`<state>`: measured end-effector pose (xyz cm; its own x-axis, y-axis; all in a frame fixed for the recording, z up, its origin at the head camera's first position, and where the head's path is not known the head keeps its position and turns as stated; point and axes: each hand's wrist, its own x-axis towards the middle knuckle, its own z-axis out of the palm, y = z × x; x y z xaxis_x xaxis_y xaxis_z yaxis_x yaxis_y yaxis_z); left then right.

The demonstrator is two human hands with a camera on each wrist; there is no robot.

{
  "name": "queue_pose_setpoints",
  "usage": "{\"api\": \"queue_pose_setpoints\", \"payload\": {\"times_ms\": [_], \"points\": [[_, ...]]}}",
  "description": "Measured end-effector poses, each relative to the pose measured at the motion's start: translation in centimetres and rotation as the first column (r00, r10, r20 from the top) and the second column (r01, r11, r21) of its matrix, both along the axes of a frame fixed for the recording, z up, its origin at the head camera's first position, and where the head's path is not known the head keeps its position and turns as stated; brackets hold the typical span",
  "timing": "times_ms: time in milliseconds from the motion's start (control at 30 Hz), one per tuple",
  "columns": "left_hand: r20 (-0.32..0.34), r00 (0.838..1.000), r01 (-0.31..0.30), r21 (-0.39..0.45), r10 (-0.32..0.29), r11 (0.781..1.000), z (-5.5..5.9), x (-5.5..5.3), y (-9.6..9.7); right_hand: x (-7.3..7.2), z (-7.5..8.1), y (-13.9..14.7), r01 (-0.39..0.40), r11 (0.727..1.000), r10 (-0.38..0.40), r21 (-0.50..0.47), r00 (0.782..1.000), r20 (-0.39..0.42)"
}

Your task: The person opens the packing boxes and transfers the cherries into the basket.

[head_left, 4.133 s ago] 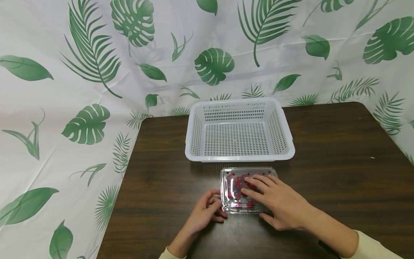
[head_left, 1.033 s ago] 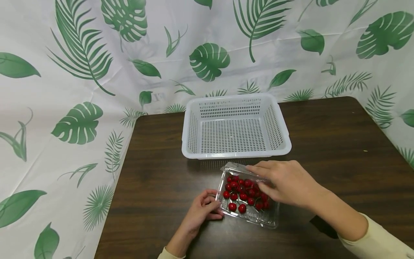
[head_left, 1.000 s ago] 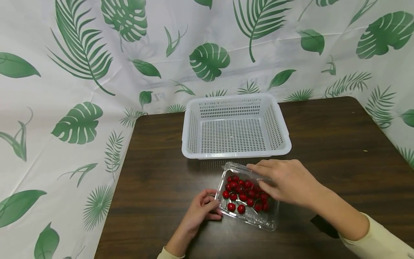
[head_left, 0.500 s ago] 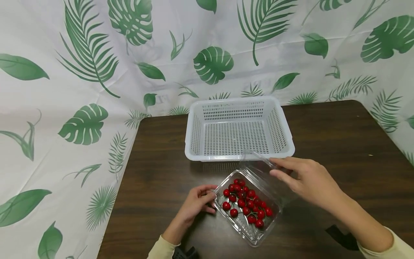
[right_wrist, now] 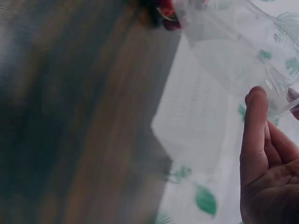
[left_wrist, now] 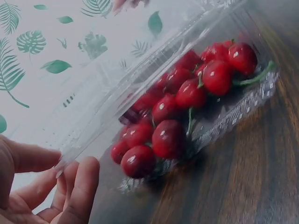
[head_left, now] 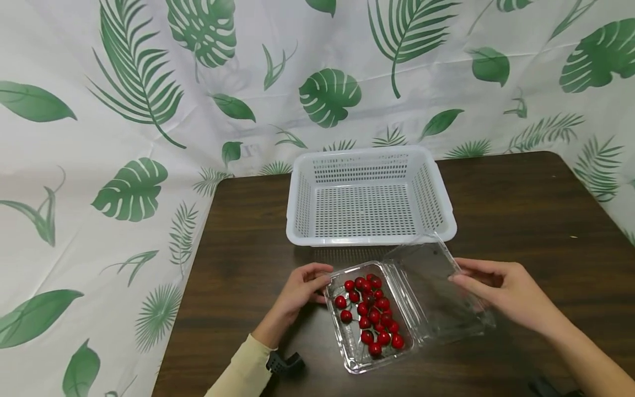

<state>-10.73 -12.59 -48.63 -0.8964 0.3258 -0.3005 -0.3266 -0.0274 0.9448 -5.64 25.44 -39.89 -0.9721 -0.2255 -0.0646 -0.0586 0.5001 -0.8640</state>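
Note:
A clear plastic clamshell box [head_left: 339,337] lies turned at an angle on the table, its lid [head_left: 430,289] swung up and out to the right. Red cherries [head_left: 375,318] with green stems fill much of its base. My left hand [head_left: 299,291] pinches the box's rim at the far left corner; the left wrist view shows the thumb and a finger [left_wrist: 83,186] at the plastic edge. On the other side, my right hand [head_left: 513,295] holds the lid's outer edge between thumb and fingers. Part of the lid also shows in the right wrist view.
A white perforated basket [head_left: 369,241] stands just behind the box, with the raised lid's corner overlapping its front right rim. The dark wooden table [head_left: 238,242] reaches back to a white leaf-print cloth [head_left: 278,121]. Each wrist wears a black strap.
The lid, closed at first, has been lifted and swung right by my right hand. The box has rotated on the table, uncovering the cherries. My left hand has stayed at its left side.

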Motion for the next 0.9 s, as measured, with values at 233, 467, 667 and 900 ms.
{"api": "queue_pose_setpoints", "payload": {"times_ms": [233, 467, 667, 900], "points": [[0.003, 0.998, -0.057, 0.004, 0.057, 0.998, -0.3, -0.7, 0.9, 1.0, -2.6, 2.6, -0.039, 0.965, 0.079, -0.258, 0.986, 0.148], [-0.009, 0.996, -0.094, 0.008, 0.094, 0.996, -0.6, -1.2, 1.7, 1.1, -5.1, 4.6, -0.001, 0.911, 0.146, -0.413, 0.936, 0.321], [-0.013, 0.993, -0.117, 0.021, 0.118, 0.993, -0.6, -1.4, 1.6, 1.2, -7.1, 5.4, -0.018, 0.862, 0.231, -0.507, 0.903, 0.362], [-0.022, 0.995, -0.094, 0.025, 0.094, 0.995, -0.7, -2.0, 1.2, 1.0, -8.3, 5.7, -0.03, 0.793, 0.315, -0.609, 0.875, 0.368]]}}
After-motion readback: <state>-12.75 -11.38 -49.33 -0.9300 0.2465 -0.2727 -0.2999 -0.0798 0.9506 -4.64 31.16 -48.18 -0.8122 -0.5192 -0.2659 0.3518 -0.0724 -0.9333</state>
